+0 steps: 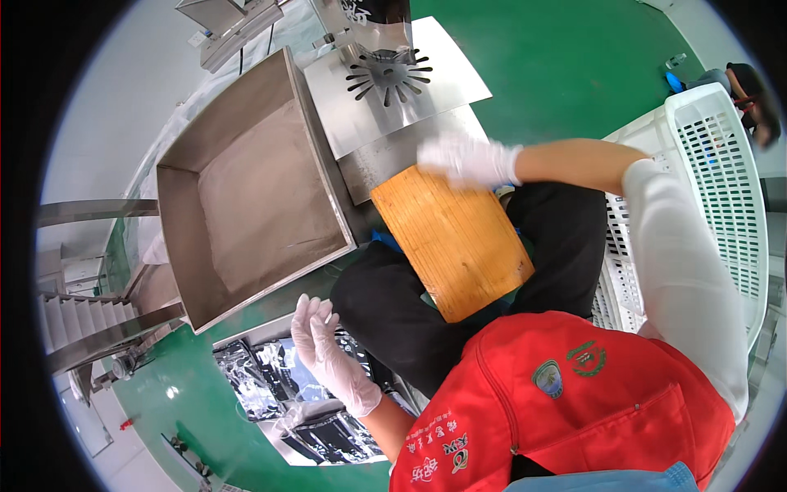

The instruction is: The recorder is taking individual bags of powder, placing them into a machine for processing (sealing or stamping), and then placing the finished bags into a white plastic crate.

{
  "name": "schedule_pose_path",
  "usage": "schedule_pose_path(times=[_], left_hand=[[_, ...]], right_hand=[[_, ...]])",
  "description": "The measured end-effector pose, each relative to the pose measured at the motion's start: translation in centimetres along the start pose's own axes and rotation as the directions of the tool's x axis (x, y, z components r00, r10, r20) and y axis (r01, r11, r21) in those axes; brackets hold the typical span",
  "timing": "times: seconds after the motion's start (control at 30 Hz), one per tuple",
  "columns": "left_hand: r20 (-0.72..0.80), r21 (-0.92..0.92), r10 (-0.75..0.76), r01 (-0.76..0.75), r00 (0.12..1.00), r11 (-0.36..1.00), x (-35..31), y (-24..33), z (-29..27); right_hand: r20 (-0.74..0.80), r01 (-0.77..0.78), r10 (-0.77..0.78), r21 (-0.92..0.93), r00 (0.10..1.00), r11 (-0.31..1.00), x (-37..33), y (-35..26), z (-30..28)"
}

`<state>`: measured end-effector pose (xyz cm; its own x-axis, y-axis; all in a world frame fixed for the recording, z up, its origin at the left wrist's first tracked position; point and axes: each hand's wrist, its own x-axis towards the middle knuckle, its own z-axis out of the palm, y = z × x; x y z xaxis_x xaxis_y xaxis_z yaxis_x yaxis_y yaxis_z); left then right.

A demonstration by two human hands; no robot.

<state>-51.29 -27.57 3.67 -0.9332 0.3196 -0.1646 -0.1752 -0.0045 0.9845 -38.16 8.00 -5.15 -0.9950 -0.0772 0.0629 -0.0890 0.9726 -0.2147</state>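
Note:
A wooden board [455,246] lies across my lap, between my black-trousered knees. At its far end is my right hand [466,161], in a white glove and smeared by motion, so its fingers and anything in them cannot be made out. To the left of my lap, my left hand [332,357] is raised in a thin pale glove. Its fingers are loosely bent and apart, with nothing seen in them. Below that hand lie several shiny black-and-clear plastic packages [324,435] on a pale surface.
A deep metal tray [262,197] stands at the left. Beyond the board is a steel machine with a slotted round plate [388,78] and a metal sheet [451,61]. White perforated plastic baskets [713,164] stand at the right. Farther right, another person [742,94] is partly visible.

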Motion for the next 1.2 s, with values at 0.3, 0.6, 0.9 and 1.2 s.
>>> schedule_pose_path(times=[0.3, 0.6, 0.9, 1.2], left_hand=[[-0.107, 0.017, -0.004, 0.006, 0.994, 1.000, 0.9, 1.1, -0.5], [-0.269, 0.111, -0.025, 0.057, 0.963, 0.992, 0.6, -1.4, -7.1], [0.031, 0.987, 0.166, -0.056, 0.986, 0.148, -4.1, -11.8, -12.2], [0.053, 0.993, 0.120, -0.040, 0.991, -0.109, -4.0, -9.6, -12.4]], right_hand=[[0.206, 0.722, -0.839, 0.434, 0.503, 0.539, -6.3, -6.8, 6.9], [0.352, -0.497, 0.454, 0.038, 0.818, 0.867, 5.1, 7.5, 6.8], [0.118, -0.632, 0.664, -0.223, 0.738, 0.742, 2.9, 4.6, 3.5], [0.125, 0.115, 0.225, 0.574, 0.966, -0.811, 11.6, -10.9, -5.3]])
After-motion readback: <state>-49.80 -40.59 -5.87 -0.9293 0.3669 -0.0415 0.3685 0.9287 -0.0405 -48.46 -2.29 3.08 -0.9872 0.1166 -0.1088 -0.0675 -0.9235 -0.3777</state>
